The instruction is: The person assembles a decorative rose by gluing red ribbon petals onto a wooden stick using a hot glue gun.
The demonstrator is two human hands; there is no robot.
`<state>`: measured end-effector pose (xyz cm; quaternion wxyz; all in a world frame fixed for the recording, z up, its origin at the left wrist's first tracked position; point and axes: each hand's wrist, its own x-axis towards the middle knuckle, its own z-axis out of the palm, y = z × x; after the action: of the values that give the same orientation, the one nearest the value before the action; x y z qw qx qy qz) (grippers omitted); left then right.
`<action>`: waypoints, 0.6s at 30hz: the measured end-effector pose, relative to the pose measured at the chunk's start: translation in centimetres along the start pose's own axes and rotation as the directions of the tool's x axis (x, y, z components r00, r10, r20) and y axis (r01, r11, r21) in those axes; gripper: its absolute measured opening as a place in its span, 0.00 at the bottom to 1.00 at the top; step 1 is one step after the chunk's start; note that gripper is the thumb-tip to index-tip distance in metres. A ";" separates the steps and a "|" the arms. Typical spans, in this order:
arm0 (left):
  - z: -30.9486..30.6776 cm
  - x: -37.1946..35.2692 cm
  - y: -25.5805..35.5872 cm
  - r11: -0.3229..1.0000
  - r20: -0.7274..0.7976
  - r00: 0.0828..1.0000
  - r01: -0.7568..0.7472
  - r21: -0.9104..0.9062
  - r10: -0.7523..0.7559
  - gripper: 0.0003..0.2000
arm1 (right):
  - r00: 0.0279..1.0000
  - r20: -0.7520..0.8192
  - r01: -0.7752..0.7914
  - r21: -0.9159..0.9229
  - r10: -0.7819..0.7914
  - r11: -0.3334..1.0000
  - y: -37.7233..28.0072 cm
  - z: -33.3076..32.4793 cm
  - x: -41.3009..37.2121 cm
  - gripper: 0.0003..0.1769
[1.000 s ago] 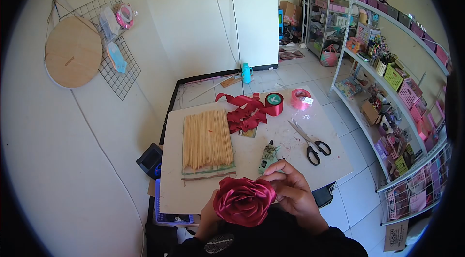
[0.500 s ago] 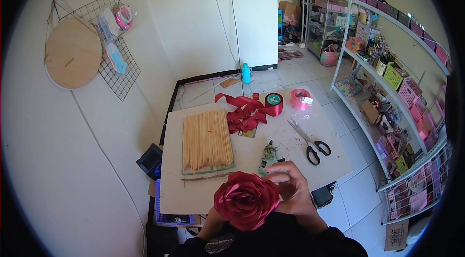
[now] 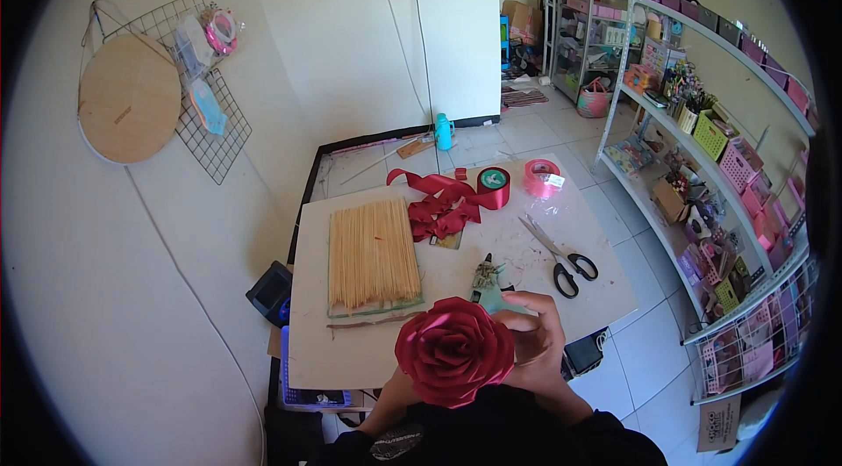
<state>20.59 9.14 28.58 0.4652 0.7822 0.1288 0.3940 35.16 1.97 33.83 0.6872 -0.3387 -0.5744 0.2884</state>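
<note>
Rose (image 3: 454, 354) beside bent-fingered right hand (image 3: 537, 347)

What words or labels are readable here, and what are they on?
Carton: large print, perhaps "CHOCO"; too blurred to be sure.
Board: small mark, unreadable.
Shirt: print, too blurred.
Ribbon roll: label, too small.
Pink roll: white tag, too small.

The place looks like a small craft workshop: on the white worktable (image 3: 307, 356) lie bamboo skewers (image 3: 371, 254), a spool of dark red satin ribbon (image 3: 497, 197), black-handled scissors (image 3: 556, 256) and a glue gun (image 3: 488, 292), with a ribbon rose (image 3: 454, 350) over its near edge; right of the worktable, a metal shelving rack (image 3: 616, 84) carries plastic baskets (image 3: 711, 139); left of it, a wire grid panel (image 3: 224, 139) holds bagged goods (image 3: 195, 46)
</note>
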 end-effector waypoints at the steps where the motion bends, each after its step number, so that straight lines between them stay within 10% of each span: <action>1: 0.0 0.2 -0.1 1.000 0.002 1.000 0.000 0.000 0.000 0.16 | 1.000 -0.024 0.011 0.003 -0.011 1.000 0.1 0.1 0.0 0.43; 18: -0.4 0.4 0.4 1.000 0.089 0.996 0.023 -0.009 -0.022 0.21 | 0.996 -0.059 0.073 0.088 -0.068 0.994 0.2 0.5 -0.4 0.41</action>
<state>20.43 9.37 29.23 0.4787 0.7950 0.1148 0.3544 34.57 1.86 33.54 0.7272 -0.2951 -0.5529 0.2800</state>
